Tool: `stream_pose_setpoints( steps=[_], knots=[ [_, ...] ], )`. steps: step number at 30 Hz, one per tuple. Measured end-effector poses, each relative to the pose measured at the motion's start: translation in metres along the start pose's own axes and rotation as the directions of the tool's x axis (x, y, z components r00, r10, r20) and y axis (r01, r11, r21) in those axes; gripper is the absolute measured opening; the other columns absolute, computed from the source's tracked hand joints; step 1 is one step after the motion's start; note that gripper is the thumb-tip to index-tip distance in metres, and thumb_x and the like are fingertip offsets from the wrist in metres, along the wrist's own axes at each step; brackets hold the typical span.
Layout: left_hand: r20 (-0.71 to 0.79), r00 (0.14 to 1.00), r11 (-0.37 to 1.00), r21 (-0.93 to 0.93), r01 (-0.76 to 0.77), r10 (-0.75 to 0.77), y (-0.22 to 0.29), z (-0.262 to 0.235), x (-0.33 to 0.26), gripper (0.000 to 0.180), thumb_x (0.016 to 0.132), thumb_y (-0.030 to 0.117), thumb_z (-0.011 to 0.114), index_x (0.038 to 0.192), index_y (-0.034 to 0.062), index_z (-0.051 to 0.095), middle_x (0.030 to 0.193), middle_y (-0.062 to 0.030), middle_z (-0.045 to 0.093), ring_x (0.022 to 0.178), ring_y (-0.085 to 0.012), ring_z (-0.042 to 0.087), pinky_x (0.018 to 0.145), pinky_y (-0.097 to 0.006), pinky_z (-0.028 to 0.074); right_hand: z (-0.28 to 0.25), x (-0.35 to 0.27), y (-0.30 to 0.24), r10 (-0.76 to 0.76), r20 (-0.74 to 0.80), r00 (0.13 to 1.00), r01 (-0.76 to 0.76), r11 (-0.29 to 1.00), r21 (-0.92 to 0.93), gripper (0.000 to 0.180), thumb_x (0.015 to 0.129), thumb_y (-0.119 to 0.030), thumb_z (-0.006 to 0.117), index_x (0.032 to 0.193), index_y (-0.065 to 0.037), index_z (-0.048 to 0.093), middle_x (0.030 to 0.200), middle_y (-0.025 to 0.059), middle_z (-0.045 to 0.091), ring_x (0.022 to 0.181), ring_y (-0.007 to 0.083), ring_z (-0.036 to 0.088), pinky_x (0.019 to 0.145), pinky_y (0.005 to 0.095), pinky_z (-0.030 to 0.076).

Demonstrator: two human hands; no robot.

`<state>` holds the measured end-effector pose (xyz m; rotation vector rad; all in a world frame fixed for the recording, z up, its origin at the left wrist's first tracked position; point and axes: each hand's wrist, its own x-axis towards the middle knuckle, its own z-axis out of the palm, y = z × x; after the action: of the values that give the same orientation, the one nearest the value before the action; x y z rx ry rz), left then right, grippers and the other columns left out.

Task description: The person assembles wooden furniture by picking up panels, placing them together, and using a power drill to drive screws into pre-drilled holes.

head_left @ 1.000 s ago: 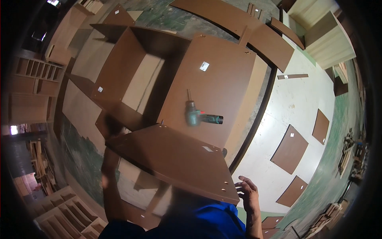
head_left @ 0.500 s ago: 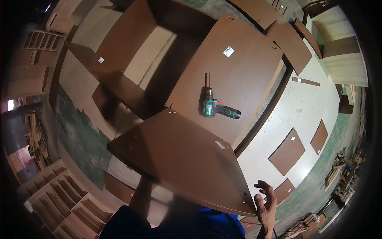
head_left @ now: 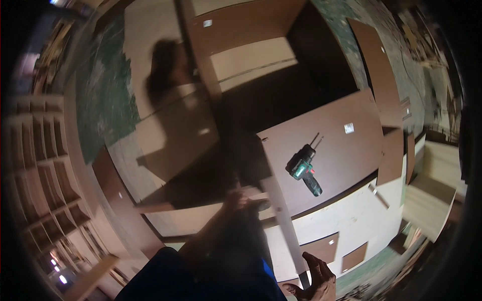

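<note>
The brown panel I hold is turned nearly edge-on, its pale edge running down toward me. My left hand, blurred and in shadow, is against it on the left side. My right hand is at its near end, thumb on one side and curved fingers on the other, with a gap before the palm. Just right of the panel, a green and black cordless drill with two thin bits lies on a broad brown board. That board adjoins a brown open cabinet frame, partly in dark shadow.
Smaller brown boards lie on a white sheet at right. Pale cubbyhole shelving stands at far left. A long brown board leans beyond the frame. Pale boxes stand at far right.
The panel has swung from showing its broad face to nearly edge-on. My right hand has gone from beside its corner to around its end. The whole view has turned.
</note>
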<state>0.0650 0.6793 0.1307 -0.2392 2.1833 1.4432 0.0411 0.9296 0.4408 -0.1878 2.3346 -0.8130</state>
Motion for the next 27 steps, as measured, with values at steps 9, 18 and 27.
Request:
stream_pose_setpoints(
  steps=[9, 18, 27],
  knots=[
    [-0.054, 0.884, 0.886, -0.021, 0.463, -0.464, -0.099, 0.035, -0.026, 0.026, 0.091, 0.025, 0.053, 0.097, 0.0034, 0.065, 0.094, -0.0086, 0.066, 0.079, -0.0224, 0.061, 0.071, -0.035, 0.051, 0.032, 0.031, -0.030, 0.368, -0.142, 0.919, -0.390, 0.898, -0.201, 0.033, 0.079, -0.024, 0.069, 0.092, 0.005, 0.061, 0.071, 0.0166, 0.065, 0.064, 0.0270, 0.066, 0.057, 0.0370, 0.048],
    [-0.109, 0.849, 0.688, -0.643, 0.336, -0.517, -0.286, 0.139, -0.048, 0.025, 0.089, 0.020, 0.051, 0.099, 0.0019, 0.064, 0.085, -0.0062, 0.064, 0.073, -0.0159, 0.059, 0.064, -0.029, 0.049, 0.035, 0.032, -0.036, 0.434, -0.129, 0.892, -0.452, 0.870, -0.196, 0.027, 0.083, -0.018, 0.066, 0.071, 0.004, 0.057, 0.049, 0.0109, 0.056, 0.040, 0.0177, 0.051, 0.043, 0.0343, 0.040],
    [0.158, 0.853, 0.493, -0.757, 0.429, -0.498, -0.184, 0.115, -0.008, 0.029, 0.089, 0.017, 0.053, 0.114, 0.0018, 0.057, 0.092, -0.0077, 0.064, 0.071, -0.0155, 0.058, 0.057, -0.028, 0.047, 0.034, 0.023, -0.025, 0.419, -0.177, 0.891, -0.448, 0.875, -0.183, 0.027, 0.083, -0.019, 0.066, 0.073, 0.005, 0.059, 0.048, 0.0105, 0.056, 0.040, 0.0188, 0.057, 0.042, 0.0319, 0.042]
  ],
)
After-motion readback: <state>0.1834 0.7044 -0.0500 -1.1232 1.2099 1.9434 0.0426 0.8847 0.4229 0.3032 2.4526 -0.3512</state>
